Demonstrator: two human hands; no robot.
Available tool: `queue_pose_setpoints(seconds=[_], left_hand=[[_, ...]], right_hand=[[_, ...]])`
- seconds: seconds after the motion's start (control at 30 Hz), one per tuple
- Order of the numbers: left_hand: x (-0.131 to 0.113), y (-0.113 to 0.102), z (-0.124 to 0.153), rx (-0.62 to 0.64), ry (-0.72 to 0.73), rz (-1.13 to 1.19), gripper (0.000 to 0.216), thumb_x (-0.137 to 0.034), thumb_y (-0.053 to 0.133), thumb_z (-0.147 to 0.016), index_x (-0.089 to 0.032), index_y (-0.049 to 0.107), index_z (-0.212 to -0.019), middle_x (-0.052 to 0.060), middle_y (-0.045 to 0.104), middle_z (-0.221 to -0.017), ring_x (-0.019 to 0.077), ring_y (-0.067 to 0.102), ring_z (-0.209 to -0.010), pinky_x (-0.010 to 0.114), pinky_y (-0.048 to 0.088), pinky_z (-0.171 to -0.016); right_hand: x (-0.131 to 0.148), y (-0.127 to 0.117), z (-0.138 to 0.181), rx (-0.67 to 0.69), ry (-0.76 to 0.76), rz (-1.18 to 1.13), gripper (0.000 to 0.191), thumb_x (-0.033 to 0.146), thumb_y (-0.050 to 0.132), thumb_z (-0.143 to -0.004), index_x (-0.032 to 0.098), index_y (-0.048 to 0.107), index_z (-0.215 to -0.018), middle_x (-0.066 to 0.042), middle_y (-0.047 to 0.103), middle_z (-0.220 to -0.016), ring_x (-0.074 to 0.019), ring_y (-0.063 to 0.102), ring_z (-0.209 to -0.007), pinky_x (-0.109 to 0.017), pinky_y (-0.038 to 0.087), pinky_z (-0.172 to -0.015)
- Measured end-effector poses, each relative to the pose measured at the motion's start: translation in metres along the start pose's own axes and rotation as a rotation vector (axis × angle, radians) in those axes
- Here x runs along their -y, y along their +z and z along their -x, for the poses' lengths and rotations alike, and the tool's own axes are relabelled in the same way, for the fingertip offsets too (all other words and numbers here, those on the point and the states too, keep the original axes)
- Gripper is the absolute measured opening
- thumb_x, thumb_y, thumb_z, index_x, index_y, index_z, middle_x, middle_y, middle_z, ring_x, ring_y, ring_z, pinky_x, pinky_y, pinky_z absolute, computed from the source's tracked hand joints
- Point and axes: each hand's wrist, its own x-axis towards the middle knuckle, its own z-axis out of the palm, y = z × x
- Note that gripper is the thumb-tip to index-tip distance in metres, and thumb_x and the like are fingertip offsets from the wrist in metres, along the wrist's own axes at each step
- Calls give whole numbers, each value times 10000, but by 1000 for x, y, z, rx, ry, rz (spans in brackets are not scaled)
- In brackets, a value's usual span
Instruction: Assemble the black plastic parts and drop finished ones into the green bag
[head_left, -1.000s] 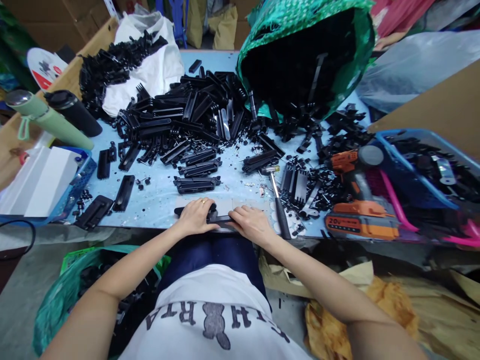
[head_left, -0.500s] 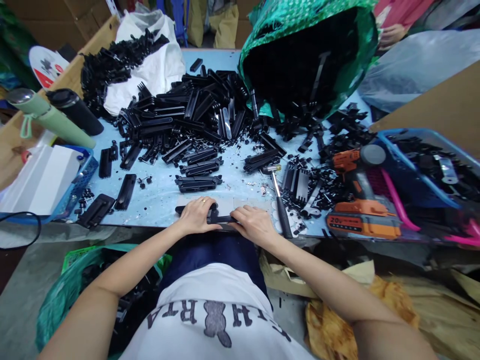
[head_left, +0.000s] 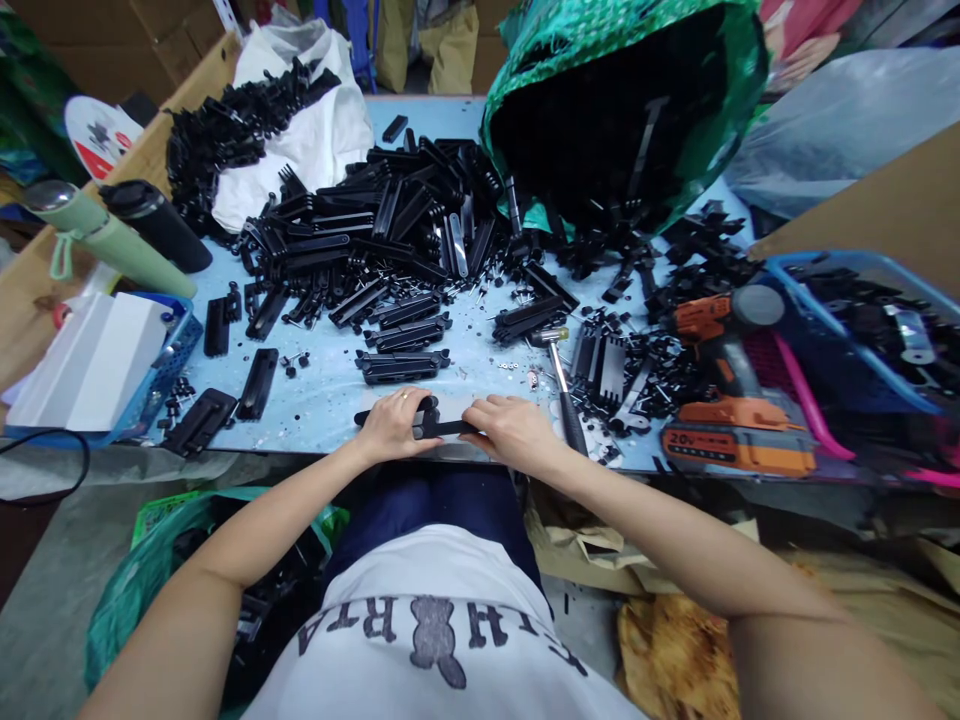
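Worktop [head_left: 330,395], pale blue, crowded almost edge to edge. Green woven sack [head_left: 697,60] tipped on its side at the far end of the worktop, mouth toward the near edge, probably so parts spill out within reach. Heap of black plastic parts [head_left: 390,225] spread left of the sack's mouth, thinning toward the near edge. Blue basket [head_left: 832,325] of more parts right of the sack, nearer the front. Orange cordless drill [head_left: 724,400] laid flat just left of that basket, with a hammer [head_left: 564,385] beside it, handle toward the near edge, likely for quick pickup. Green flask [head_left: 112,245] lying far left of the sack. Small bare strip of worktop at the near edge, the only open room. Left hand [head_left: 394,425] and right hand [head_left: 514,432] side by side there, each grip clenched on one end of a slim black part [head_left: 439,428], held level and low over the front rim, seemingly to steady it. Finished-looking black piece [head_left: 401,366] lying just beyond the hands, toward the sack.
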Motion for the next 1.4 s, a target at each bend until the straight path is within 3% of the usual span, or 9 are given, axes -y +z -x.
queue_pose_setpoints(seconds=[0.27,0.47,0.6,0.83,0.93,1.03,1.27,1.33,1.4], left_hand=[[-1,3,-1,-25,-31,-20,548,-504,649,-709,-148,480,-1090,116,617,-988,262,607,-939,364,496,-775],[-3,-2,-6,148,-4,58,481,-535,621,-735,-169,511,-1026,72,637,-927,222,630,-828,329,492,-719],[-5,5,-5,114,-26,20,466,-529,619,-743,-162,516,-1011,86,629,-930,233,623,-860,339,490,-741],[-9,10,8,14,-19,-20,421,-521,585,-766,-164,529,-982,93,616,-892,235,612,-870,340,500,-727],[-8,8,9,-2,-10,-12,460,-567,568,-759,-159,536,-970,96,612,-875,237,611,-868,343,500,-732],[-9,8,7,-5,-38,-34,459,-570,546,-774,-154,536,-967,98,612,-871,243,609,-859,346,497,-713],[-8,-2,1,119,-33,50,604,-638,572,-716,-166,519,-1089,106,614,-988,255,587,-945,372,481,-804],[9,-16,1,47,-96,21,564,-553,529,-796,-164,466,-1199,123,579,-1113,255,537,-1059,379,450,-885],[37,-35,5,-130,-318,-114,427,-384,412,-890,-134,447,-1235,151,551,-1153,253,505,-1094,382,427,-912]], right_hand=[[-7,1,-5,-33,-50,67,249,371,405,-933,183,554,-868,-31,599,-815,-162,502,-761,-299,227,-601],[-5,7,-1,-16,-81,118,261,364,379,-941,171,546,-885,-55,590,-824,-175,494,-762,-304,230,-618],[1,15,1,14,42,146,233,327,394,-934,162,553,-887,-76,588,-809,-194,493,-755,-317,232,-634],[4,7,5,-5,-8,112,204,193,375,-926,156,568,-979,-85,591,-793,-189,486,-739,-322,226,-626],[0,5,5,-21,-94,97,214,237,365,-941,172,566,-979,-78,595,-808,-183,485,-750,-316,219,-624],[-2,4,4,-24,-52,120,228,257,356,-949,174,566,-973,-77,597,-821,-178,487,-748,-314,213,-621],[-24,19,-1,-76,-167,111,312,398,381,-939,176,599,-929,-50,599,-760,-155,500,-703,-291,236,-606],[-35,31,2,-93,-120,73,315,415,411,-924,172,612,-927,-51,607,-759,-152,513,-700,-282,260,-604],[-44,43,7,-92,-74,24,315,422,432,-913,170,619,-932,-51,618,-768,-154,530,-709,-277,294,-613]])
